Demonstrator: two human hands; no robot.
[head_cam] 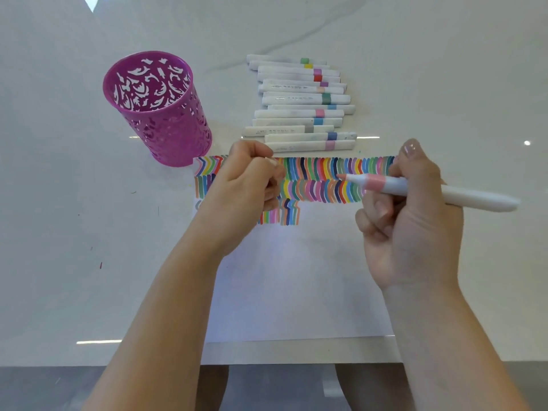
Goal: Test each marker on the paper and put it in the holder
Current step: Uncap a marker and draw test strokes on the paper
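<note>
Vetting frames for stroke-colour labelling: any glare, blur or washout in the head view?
Head view: soft even light, faint shadows; small glare spots on the glossy table; white paper nearly blends into it; print on the spare markers too blurred to read; the marker in the right hand is reasonably sharp.

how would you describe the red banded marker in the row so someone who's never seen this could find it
Find the pink holder at the left; just right of it lies a row of white markers. Count four from the far end: that marker sits between two purplish-banded ones and is the only one with a red band.
</note>
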